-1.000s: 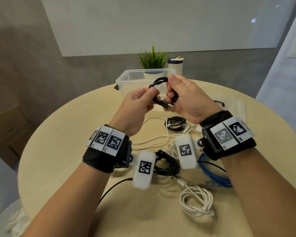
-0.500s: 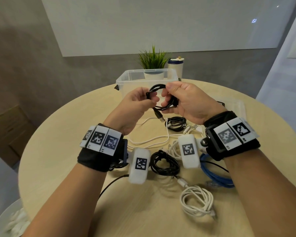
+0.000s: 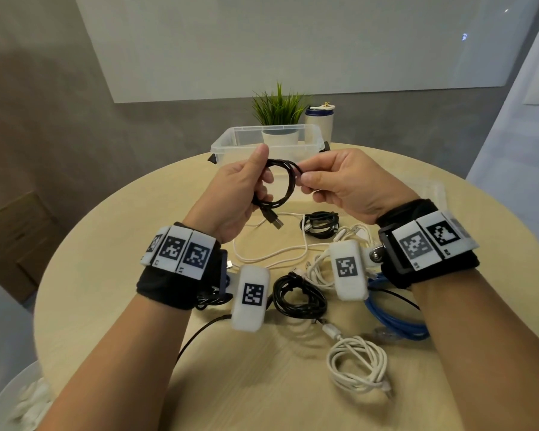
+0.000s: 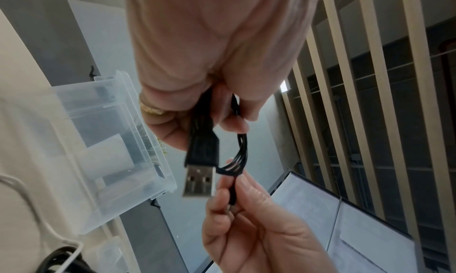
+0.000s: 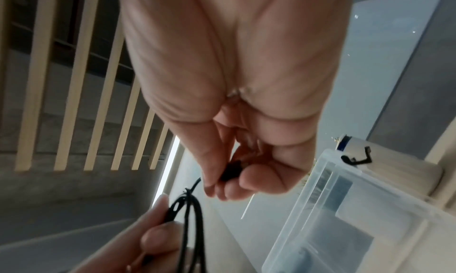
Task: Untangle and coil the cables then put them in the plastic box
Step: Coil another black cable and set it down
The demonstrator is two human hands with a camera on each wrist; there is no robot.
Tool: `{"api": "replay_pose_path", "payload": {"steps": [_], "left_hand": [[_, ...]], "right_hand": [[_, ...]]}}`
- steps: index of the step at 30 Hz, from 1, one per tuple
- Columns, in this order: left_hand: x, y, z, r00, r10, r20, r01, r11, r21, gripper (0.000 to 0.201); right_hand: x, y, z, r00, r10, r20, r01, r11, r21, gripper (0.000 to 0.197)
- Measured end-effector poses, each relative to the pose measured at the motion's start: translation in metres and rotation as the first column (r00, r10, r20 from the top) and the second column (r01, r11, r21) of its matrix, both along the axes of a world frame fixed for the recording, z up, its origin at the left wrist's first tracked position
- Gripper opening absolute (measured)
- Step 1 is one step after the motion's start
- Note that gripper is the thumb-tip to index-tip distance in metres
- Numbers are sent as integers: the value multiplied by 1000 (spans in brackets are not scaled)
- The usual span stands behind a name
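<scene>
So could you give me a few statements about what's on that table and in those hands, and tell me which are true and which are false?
1. Both hands hold the same black cable. True: the left hand grips one side of the loop, the right hand pinches the other.
2. The plastic box already has coiled cables in it. False: no cables show inside it.
3. A USB plug hangs free below the left hand. True.
4. The blue cable lies in the box. False: it lies on the table, under the right wrist.
5. A white coiled cable lies on the table. True.
</scene>
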State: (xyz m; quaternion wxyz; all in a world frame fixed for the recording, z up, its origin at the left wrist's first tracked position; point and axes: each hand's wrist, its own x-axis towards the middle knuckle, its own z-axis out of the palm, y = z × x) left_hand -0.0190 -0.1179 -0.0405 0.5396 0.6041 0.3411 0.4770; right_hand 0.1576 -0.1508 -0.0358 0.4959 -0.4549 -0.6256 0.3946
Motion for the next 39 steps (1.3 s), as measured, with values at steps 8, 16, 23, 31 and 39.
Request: {"api": "replay_pose_path", "payload": {"steps": [8,16,23,31,39], "left_hand": [[-2,-4,3,956,30,-293,-4,996,89,41],[-3,4,-6,899,194,-394,-135,976,172,42],[3,2,-7,951,132,-279,-105,989,108,42],[7,-4,-5,994,-30,-102,28,999,-21,39],[6,-5,-2,1000,-31,-1,31,999,-39,35]], "right_hand": [[2,-1,2,939,-256,228,224,962,158,12],[3,-8,7,999,-2,-32,0,996,-86,8],[-15,-5,1,994,-45,-97,36,995,-96,13],[-17,0,-3,967,-233,108,228,972,52,26],[-18,-4,1,1000,-11,20,11,1000,-5,7]]}}
